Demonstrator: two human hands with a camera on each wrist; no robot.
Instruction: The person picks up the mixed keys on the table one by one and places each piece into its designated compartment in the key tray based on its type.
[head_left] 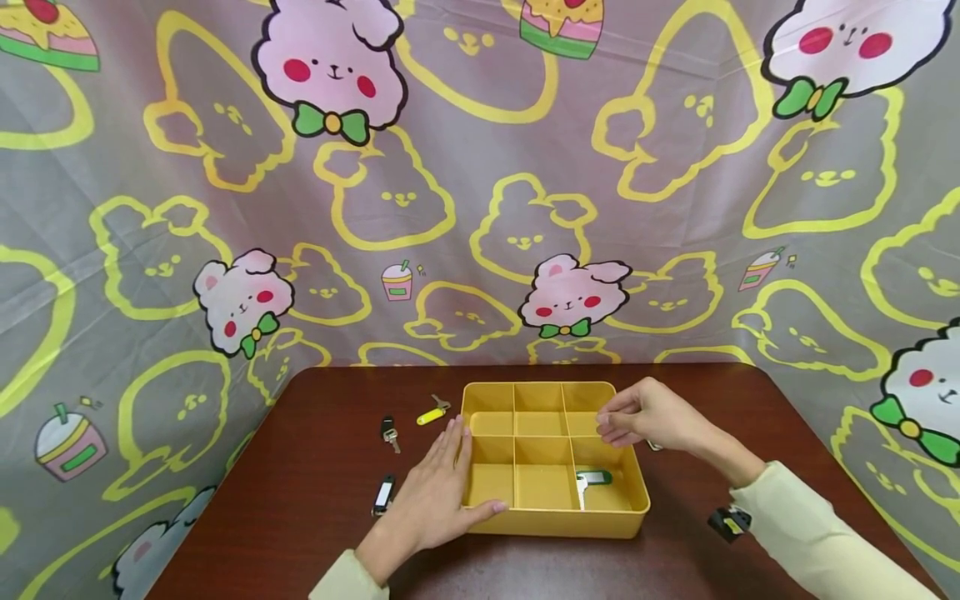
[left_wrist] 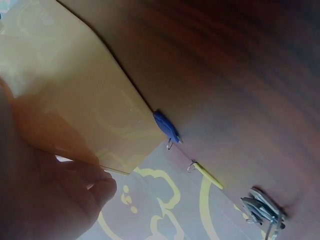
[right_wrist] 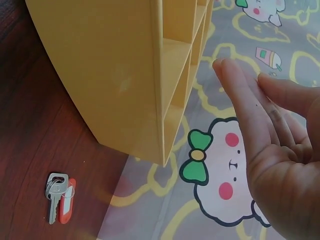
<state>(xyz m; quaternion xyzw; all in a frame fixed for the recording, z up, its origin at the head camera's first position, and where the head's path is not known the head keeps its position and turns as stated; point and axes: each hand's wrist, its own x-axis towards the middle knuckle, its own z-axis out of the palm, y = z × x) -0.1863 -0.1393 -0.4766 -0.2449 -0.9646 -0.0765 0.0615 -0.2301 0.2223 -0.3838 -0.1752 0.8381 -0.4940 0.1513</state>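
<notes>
A yellow box (head_left: 555, 523) with six compartments stands on the table. My left hand (head_left: 431, 492) rests along its left wall, fingers straight and thumb on the front rim. Above the right side of the box hovers my right hand (head_left: 651, 414), also seen from its palm side as the right hand (right_wrist: 280, 135) in the right wrist view. Its fingers are loosely bent, and nothing shows between them. Inside the front right compartment lies a key (head_left: 582, 492) with a green tag (head_left: 596, 477).
Left of the box are a yellow-tagged key (head_left: 432, 415), a black-headed key (head_left: 389, 433) and a dark tag (head_left: 383, 494). The left wrist view shows a blue tag (left_wrist: 166, 126). A key (right_wrist: 56, 192) with a red tag (right_wrist: 67, 205) lies right of the box.
</notes>
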